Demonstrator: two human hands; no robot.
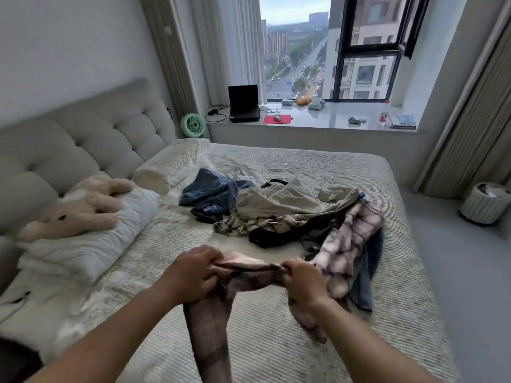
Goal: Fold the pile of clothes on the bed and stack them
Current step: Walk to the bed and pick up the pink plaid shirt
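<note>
Gripping plaid garment (249, 275), left hand (193, 275), right hand (302, 283), fingers curled, stretched sideways, ends hanging down.

Plaid garment up off the bed, pile behind it unfolded.

I see a pink-and-brown plaid garment (243, 275) stretched taut above the bed (276, 341), its ends hanging down. Beyond it the pile of clothes (282, 211) lies loose and crumpled mid-bed: blue jeans (210, 189) at left, a khaki piece (293, 200) draped over the middle, a faded plaid shirt (351, 239) trailing at right.
</note>
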